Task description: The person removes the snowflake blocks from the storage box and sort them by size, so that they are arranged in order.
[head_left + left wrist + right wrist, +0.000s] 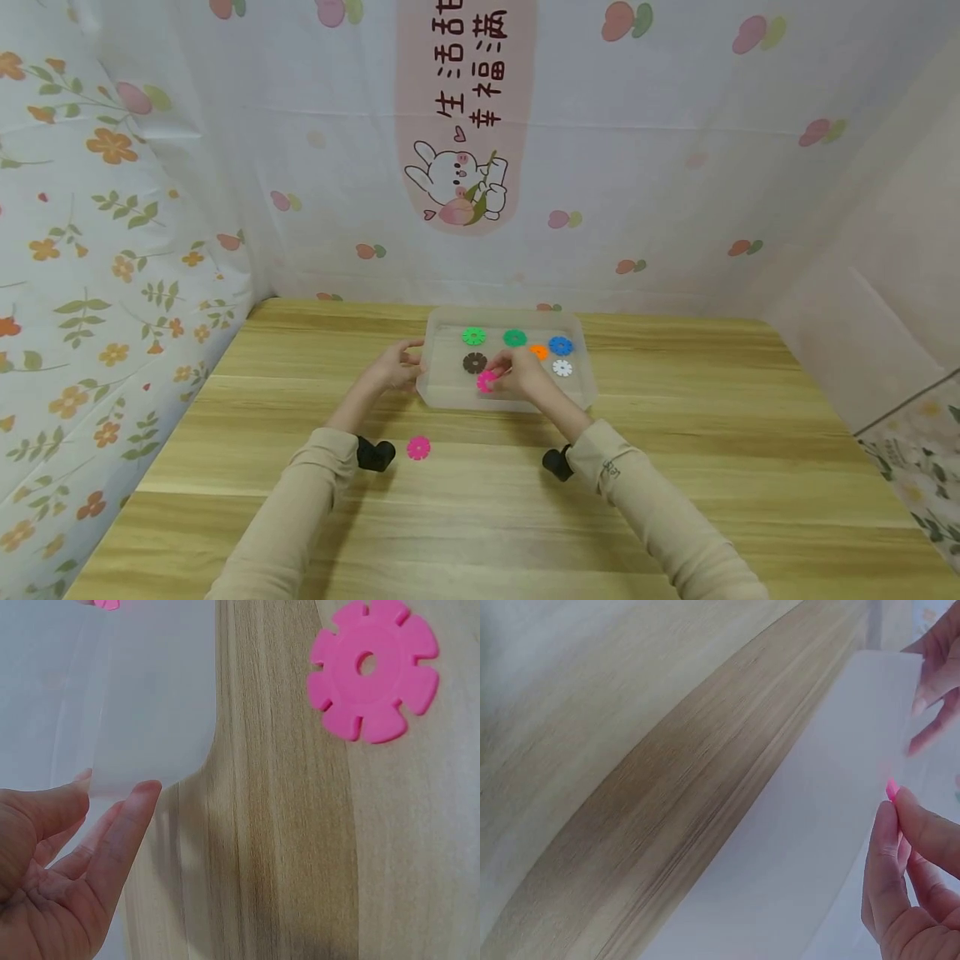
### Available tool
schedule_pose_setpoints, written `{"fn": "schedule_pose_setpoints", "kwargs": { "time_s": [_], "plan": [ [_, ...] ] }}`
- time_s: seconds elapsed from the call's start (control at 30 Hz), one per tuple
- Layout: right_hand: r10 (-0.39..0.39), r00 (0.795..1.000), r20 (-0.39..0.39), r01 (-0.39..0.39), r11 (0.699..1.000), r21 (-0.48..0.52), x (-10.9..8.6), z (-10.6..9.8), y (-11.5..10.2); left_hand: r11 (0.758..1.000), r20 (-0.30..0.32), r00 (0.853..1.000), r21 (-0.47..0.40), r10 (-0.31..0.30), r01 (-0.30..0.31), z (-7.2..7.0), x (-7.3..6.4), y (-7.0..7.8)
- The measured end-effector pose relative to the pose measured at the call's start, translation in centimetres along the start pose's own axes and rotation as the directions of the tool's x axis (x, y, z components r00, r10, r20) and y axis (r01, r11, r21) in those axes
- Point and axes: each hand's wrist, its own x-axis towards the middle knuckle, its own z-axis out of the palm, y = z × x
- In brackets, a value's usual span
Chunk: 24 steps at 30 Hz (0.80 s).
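A translucent plastic box point(457, 400) stands near the back of the wooden table. My left hand point(397, 367) grips its left wall, thumb at the rim and fingers outside, as the left wrist view also shows. Over the front part of the box, my right hand point(519, 377) pinches a pink notched interlocking disc point(486, 382) between thumb and forefinger. Inside lie a light green disc point(473, 336), a dark green one point(514, 337), a brown one point(475, 362), a blue one point(560, 345), a white one point(562, 367) and an orange one point(538, 352), partly hidden by the right hand.
Another pink disc point(418, 448) lies flat on the wooden table point(712, 467), in front of the box and beside the left wrist's black camera point(375, 454). A patterned cloth point(637, 183) hangs behind the table's far edge.
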Motion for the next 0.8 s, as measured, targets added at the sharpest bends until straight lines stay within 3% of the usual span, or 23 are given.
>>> {"fn": "schedule_pose_setpoints", "kwargs": {
  "time_s": [0.27,0.4,0.7,0.8],
  "plan": [
    [-0.019,1.0,0.012,0.018,0.996,0.085,-0.7,0.7,-1.0,1.0,-0.002,1.0,-0.008,0.01,-0.01,-0.1,-0.1,0.0],
    [-0.028,0.998,0.059,0.021,0.994,0.109,-1.3,1.2,-1.5,1.0,0.002,1.0,-0.002,0.019,-0.019,-0.2,-0.1,-0.3],
    [-0.19,0.969,0.161,0.187,0.982,0.036,-2.9,3.1,-1.7,1.0,0.008,1.0,-0.011,0.016,-0.016,-0.3,0.0,-0.3],
    [-0.196,0.961,0.198,0.197,0.98,0.011,-3.4,3.9,-1.6,1.0,0.006,1.0,-0.006,0.016,-0.016,-0.2,0.1,-0.3]
  ]
}}
